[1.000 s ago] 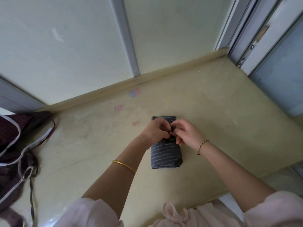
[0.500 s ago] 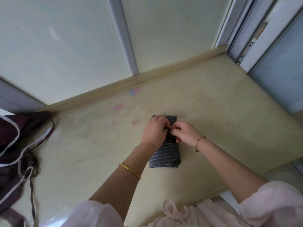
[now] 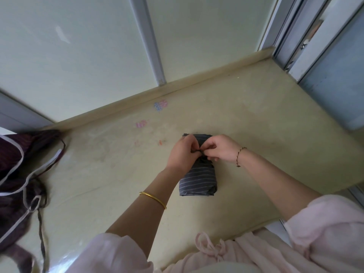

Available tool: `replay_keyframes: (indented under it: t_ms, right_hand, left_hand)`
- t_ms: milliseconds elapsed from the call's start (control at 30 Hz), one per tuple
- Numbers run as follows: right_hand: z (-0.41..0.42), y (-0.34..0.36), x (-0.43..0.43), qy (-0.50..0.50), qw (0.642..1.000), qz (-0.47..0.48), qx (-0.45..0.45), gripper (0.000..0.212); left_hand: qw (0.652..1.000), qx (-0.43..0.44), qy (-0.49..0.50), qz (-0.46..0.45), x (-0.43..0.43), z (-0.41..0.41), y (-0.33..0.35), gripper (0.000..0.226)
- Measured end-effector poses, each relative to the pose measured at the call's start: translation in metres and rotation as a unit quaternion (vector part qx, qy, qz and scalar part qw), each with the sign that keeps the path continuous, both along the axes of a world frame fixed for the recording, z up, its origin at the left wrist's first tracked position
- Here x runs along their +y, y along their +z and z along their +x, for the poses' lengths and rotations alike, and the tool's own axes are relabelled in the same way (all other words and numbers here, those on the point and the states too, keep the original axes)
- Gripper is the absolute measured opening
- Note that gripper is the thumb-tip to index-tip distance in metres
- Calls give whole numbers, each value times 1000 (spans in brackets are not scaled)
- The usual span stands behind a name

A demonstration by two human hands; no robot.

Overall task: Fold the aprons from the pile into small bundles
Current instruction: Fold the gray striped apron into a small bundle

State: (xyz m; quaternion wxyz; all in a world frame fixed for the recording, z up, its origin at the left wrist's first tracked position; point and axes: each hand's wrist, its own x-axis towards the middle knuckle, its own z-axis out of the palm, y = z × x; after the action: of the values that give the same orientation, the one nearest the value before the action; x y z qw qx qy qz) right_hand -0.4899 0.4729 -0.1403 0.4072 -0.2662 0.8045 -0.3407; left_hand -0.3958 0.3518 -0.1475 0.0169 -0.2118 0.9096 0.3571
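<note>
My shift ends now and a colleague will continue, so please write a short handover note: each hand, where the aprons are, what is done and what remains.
Left hand: fingers pinch the dark tie on top of the grey striped bundle.
Right hand: fingers pinch the same tie from the other side.
Bundle: rolled small, lying on the yellow counter in front of the person.
Pile of dark aprons: at the counter's left edge, unfolded.
Done: this apron is folded into a bundle.
Left: it seems, finish securing the tie, then fold the aprons from the pile.
</note>
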Motion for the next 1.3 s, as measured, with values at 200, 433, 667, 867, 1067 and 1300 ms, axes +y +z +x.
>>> replay_keyframes:
  t_ms: [200,433,667,867,1067,1300]
  right_hand:
    - [3,0,-6,43,996,25,80,10]
    - [2,3,-6,78,981,75,163,7]
    - [5,-13,-1,-2,988,63,140,9]
    - [11,-16,6,-121,991,9,-50,15]
    - [24,-3,-16,-168,974,-42,-144,26]
    - [16,54,-52,-37,981,-189,-20,30]
  left_hand:
    - [997,-31,26,69,-7,2,7,13]
    - [971,-145,78,173,-22,14,13,17]
    - [966,-206,49,150,-26,14,13,19]
    - [967,-220,38,126,-22,12,16,18]
    - [956,-200,107,185,-25,19,38,20]
    - [918,2,226,326,-36,29,96,16]
